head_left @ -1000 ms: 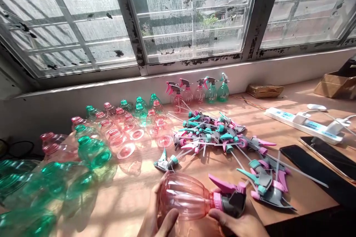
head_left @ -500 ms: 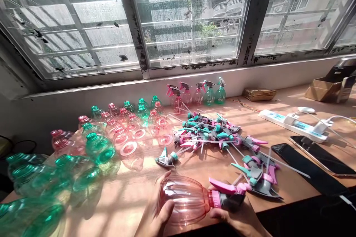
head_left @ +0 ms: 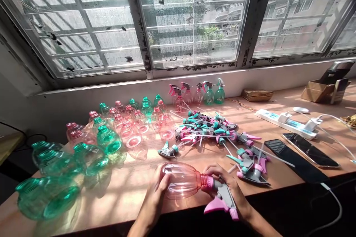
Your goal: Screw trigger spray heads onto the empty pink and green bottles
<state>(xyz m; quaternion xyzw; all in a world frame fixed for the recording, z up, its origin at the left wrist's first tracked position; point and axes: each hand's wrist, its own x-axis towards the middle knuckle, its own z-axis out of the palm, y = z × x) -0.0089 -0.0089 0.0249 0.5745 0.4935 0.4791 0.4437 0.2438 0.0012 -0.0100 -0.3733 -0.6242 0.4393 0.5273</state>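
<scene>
A clear pink bottle (head_left: 182, 181) lies on its side in the air over the table's front edge, its neck to the right. My left hand (head_left: 155, 192) is wrapped round its base, thumb on the near side. On the neck sits a grey and pink trigger spray head (head_left: 222, 194), its pink trigger pointing down and left. My right hand (head_left: 226, 179) has its fingers closed round the spray head's pink collar. A loose grey and teal spray head (head_left: 168, 150) lies just behind the bottle. More loose spray heads (head_left: 208, 127) with white tubes form a pile beyond my hands.
Several open green bottles (head_left: 48, 196) and pink bottles (head_left: 129, 133) stand at the left. Finished-looking spray bottles (head_left: 209, 94) line the wall under the window. At the right are a white power strip (head_left: 286, 122), two phones (head_left: 310, 150) and a cardboard box (head_left: 314, 90).
The spray head has turned, so its trigger now points down instead of up and left. My right hand has shifted up onto the collar. The view has moved slightly left.
</scene>
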